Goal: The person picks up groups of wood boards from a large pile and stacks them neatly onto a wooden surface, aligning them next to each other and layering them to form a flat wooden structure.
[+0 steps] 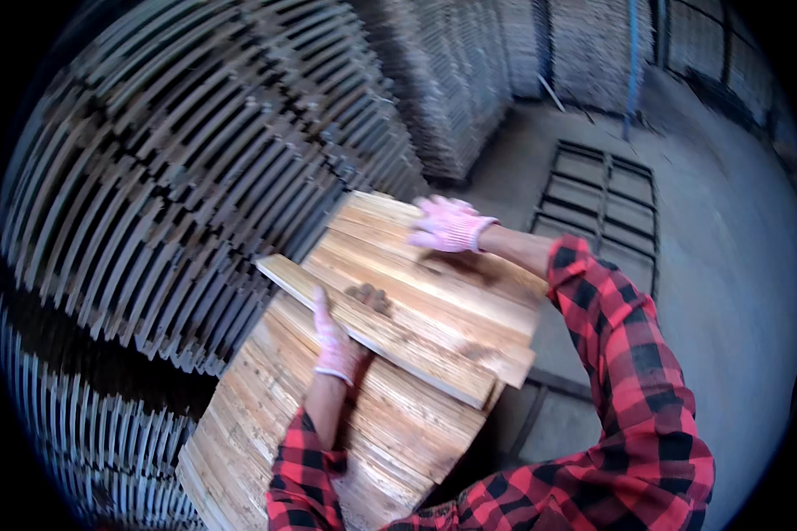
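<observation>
My left hand point(332, 345), in a pink-and-white knit glove, holds the near edge of a raised wooden plank point(407, 341). One digit lies over the plank's top; the other fingers are mostly hidden. The plank slants across a stack of light wooden boards point(270, 389). My right hand point(450, 225), gloved alike, is at the far right edge of the boards point(390, 243) with its fingers apart; nothing shows in it. It is slightly blurred, and whether it touches the wood I cannot tell. A dark knotty patch point(369, 298) marks the boards between my hands.
Tall stacks of thin slats point(204, 159) rise close along the left. More stacks point(452, 80) stand at the back. A dark metal frame point(604, 190) lies on the grey concrete floor point(726, 265) to the right. A blue post point(631, 71) stands at the back right.
</observation>
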Demonstrator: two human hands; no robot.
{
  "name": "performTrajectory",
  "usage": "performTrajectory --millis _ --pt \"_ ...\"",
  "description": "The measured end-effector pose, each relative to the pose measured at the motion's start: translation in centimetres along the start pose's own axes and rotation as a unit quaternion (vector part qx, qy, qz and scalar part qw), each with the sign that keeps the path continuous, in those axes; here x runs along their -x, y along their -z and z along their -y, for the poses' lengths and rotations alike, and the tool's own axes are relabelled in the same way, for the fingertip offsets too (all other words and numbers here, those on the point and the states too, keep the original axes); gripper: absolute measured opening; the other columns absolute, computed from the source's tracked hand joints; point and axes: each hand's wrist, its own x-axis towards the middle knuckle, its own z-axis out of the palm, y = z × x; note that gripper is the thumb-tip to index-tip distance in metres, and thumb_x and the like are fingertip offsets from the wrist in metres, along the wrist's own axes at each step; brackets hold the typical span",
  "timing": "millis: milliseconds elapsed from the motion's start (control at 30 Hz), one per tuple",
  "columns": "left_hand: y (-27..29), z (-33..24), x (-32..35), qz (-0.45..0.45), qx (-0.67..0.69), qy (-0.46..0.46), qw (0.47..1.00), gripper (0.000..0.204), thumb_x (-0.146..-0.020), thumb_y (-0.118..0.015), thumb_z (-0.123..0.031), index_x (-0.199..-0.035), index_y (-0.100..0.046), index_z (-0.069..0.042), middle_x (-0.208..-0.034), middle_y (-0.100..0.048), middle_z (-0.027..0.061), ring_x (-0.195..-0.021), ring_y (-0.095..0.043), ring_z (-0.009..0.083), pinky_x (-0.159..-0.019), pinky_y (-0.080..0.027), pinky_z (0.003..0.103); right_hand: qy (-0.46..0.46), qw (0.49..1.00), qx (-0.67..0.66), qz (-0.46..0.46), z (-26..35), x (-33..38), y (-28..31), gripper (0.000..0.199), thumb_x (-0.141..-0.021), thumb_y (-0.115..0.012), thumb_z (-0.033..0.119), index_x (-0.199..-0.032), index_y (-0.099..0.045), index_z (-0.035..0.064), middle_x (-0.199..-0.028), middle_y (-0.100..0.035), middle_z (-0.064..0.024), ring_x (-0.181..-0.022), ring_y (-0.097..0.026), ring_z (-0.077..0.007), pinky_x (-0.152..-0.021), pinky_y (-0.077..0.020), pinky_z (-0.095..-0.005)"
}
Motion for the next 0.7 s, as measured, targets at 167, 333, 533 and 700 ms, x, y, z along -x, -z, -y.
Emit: performTrajectory --millis 167,333,533,700 --pt "-9.1 1.2 1.9 0.038 -0.195 -0.051 0.979 0.083 -0.084 -0.060 -0.076 -0.121 -0.054 -0.002 -0.117 -0.060 0.0165 -0.107 -0.062 0.0322 -0.093 -0.054 0.045 -0.019 0.954 -0.292 0.063 13.4 8.2 7.1 0.099 -0.089 -0.046 0.078 -0.159 -0.024 0.0109 -0.153 -0.037 -0.0294 -0.144 -0.035 -0.0446 -0.117 -0.0309 -0.0463" --pt "-14.7 7.5 1.3 0.222 -0.343 -0.021 0.912 0.085 -0.094 -0.052 -0.069 -0.140 -0.048 0.003 -0.120 -0.062 0.0193 -0.105 -0.065 0.0229 -0.086 -0.056 0.034 -0.176 0.847 -0.470 -0.177 12.9 19.0 8.7 0.107 -0.089 -0.063 0.063 -0.161 -0.008 0.0059 -0.135 -0.051 -0.0245 -0.123 -0.055 -0.0341 -0.107 -0.0423 -0.0433" --pt "-12.4 10.6 -8.3 0.256 -0.784 -0.371 0.426 0.075 -0.095 -0.055 -0.061 -0.138 -0.050 0.000 -0.136 -0.051 0.0151 -0.126 -0.046 0.0365 -0.107 -0.036 0.049 -0.415 0.657 -0.555 -0.298 10.1 31.6 1.8 0.103 -0.100 -0.055 0.056 -0.159 0.006 -0.0008 -0.104 -0.060 -0.0080 -0.091 -0.058 -0.0139 -0.077 -0.0527 -0.0286" --pt "-12.2 10.0 -12.5 0.229 -0.841 -0.346 0.347 0.071 -0.095 -0.050 -0.063 -0.140 -0.052 -0.008 -0.142 -0.049 0.0133 -0.136 -0.039 0.0352 -0.115 -0.025 0.054 -0.407 0.711 -0.493 -0.293 15.7 30.3 -3.4 0.108 -0.097 -0.047 0.069 -0.159 0.011 0.0003 -0.122 -0.061 -0.0196 -0.100 -0.063 -0.0262 -0.088 -0.0536 -0.0377"
